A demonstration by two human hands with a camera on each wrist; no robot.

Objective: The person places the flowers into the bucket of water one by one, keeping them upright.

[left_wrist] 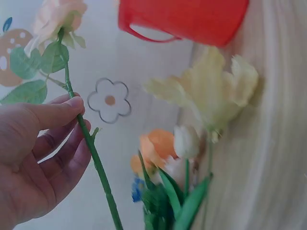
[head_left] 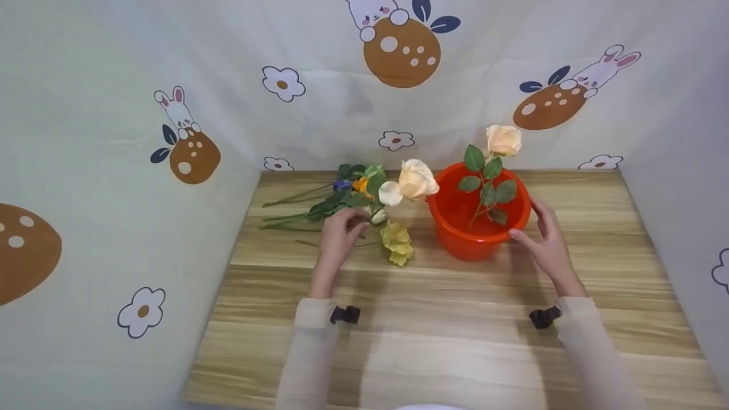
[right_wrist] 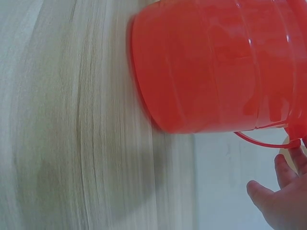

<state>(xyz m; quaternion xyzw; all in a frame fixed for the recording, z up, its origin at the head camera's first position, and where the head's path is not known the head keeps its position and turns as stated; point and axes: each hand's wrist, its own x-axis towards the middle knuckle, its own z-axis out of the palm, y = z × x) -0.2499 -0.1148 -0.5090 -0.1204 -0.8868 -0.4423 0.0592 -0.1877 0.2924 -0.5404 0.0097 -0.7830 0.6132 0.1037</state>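
Observation:
My left hand (head_left: 342,230) pinches the green stem of a peach rose (head_left: 418,179) between thumb and fingers. In the left wrist view its stem (left_wrist: 98,165) slants down past my fingers and leaves (left_wrist: 29,67) spread below the bloom. A red bucket (head_left: 467,247) stands upright on the table, a second peach rose (head_left: 504,140) leaning inside it. At the bucket's right side, my right hand (head_left: 549,245) touches the rim with spread thumb and fingers. In the right wrist view the fingertips are beside the handle joint (right_wrist: 293,136).
Several artificial flowers lie left of the bucket: a yellow bloom (head_left: 397,244), a white tulip (left_wrist: 186,142), an orange flower (left_wrist: 157,148) and a blue one (head_left: 342,184), with green stems (head_left: 285,219) pointing left. A printed cloth (head_left: 342,114) surrounds the wooden table (head_left: 455,341).

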